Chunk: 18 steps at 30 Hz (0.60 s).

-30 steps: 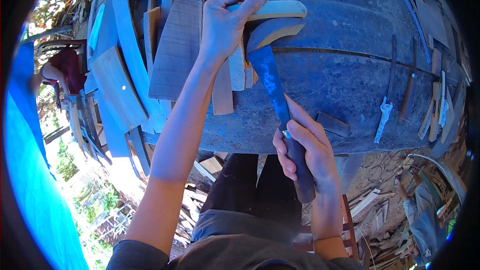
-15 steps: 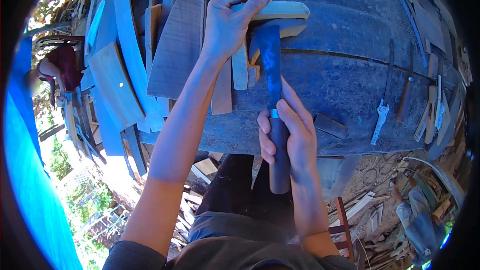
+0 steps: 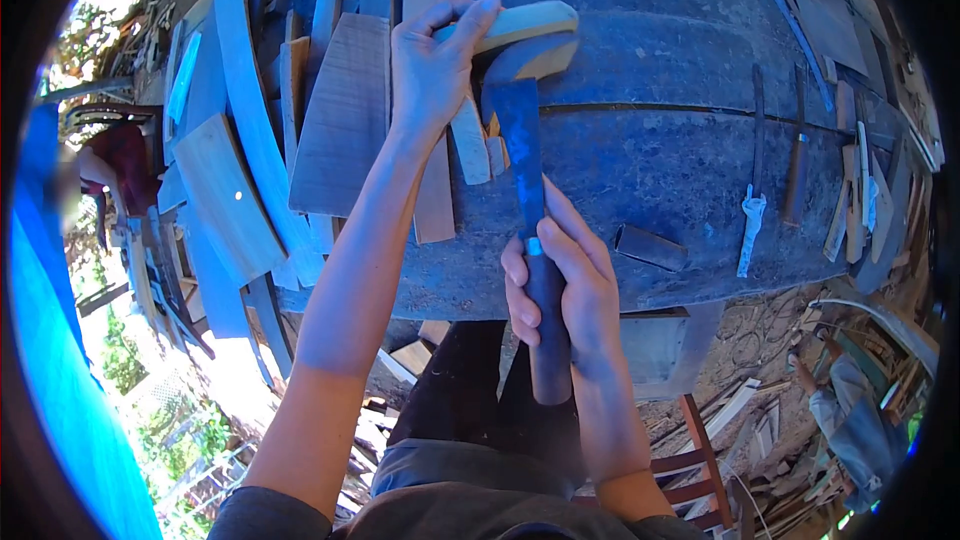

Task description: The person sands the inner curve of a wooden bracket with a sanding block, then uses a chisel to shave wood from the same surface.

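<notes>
My left hand is closed around the near end of a pale wooden piece, which points to the right above the dark workbench. Fingers of my right hand wrap round the dark handle of a broad-bladed knife. Its blade points away from me, with the tip just below a curved wooden part under the pale piece. Small wood blocks lie left of the blade. My left fingertips are partly hidden behind the wood.
Boards lie across the bench's left side. A dark block rests near the front edge, with tools and wood strips to the right. One person is at far left, another at lower right.
The pale piece, both my hands and the knife have shifted left in view. The pale piece is tilted more, its right end higher. Both hands keep their hold.
</notes>
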Available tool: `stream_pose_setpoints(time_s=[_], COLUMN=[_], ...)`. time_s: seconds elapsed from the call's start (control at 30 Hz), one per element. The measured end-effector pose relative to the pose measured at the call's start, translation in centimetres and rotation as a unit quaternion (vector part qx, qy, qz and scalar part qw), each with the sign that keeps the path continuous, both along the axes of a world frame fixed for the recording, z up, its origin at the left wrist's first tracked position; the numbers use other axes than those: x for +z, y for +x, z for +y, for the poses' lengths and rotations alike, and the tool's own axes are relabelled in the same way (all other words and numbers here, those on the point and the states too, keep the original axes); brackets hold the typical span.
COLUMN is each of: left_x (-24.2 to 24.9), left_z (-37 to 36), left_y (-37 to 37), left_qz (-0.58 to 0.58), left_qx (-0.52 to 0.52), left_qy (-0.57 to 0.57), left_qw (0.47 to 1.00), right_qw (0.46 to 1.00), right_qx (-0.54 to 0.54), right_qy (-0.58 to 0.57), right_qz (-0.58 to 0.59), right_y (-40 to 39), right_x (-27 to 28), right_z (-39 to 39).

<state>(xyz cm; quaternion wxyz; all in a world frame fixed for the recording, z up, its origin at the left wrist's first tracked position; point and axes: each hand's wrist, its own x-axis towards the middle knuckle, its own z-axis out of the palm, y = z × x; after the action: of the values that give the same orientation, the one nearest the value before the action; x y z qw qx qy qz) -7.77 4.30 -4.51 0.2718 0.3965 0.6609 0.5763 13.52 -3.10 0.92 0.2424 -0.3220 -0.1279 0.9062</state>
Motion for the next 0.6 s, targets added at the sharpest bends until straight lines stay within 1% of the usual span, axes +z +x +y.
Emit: stream_pose_setpoints(time_s=[0.13,0.2,0.23,0.3,0.33,0.4,0.43,0.5,0.6], left_x=[-0.1,-0.2,-0.2,0.0,0.1,0.3,0.1,-0.1,-0.2], left_z=[0.1,0.0,-0.1,0.0,0.0,-0.1,-0.2,0.1,0.0], left_y=[-0.2,0.0,0.1,0.2,0.3,0.3,0.2,0.2,0.3], left_qz=[-0.010,0.006,0.005,-0.017,-0.018,-0.009,-0.007,0.011,-0.023], left_qx=[0.011,-0.014,-0.019,-0.024,-0.025,-0.020,-0.019,-0.024,-0.032], left_qy=[0.003,0.013,0.013,0.005,0.007,-0.009,-0.009,0.014,0.003], left_qw=[1.000,1.000,1.000,1.000,1.000,1.000,1.000,1.000,0.999], right_qw=[1.000,1.000,1.000,0.999,0.999,0.999,0.999,0.999,0.999], right_qx=[-0.015,0.007,0.002,0.047,0.046,0.002,0.003,-0.022,0.007], right_qy=[0.001,-0.020,-0.020,0.023,0.026,0.040,0.040,0.037,0.032], right_qz=[0.016,0.009,0.009,-0.008,-0.009,-0.026,-0.025,-0.008,-0.026], right_y=[-0.1,0.7,1.1,1.5,1.2,0.2,0.0,-0.3,0.1], right_x=[-0.6,-0.4,-0.5,-0.8,-0.8,-0.7,-0.7,-0.6,-0.2], right_z=[0.0,-0.3,-0.1,0.9,1.4,2.3,2.1,1.6,-0.7])
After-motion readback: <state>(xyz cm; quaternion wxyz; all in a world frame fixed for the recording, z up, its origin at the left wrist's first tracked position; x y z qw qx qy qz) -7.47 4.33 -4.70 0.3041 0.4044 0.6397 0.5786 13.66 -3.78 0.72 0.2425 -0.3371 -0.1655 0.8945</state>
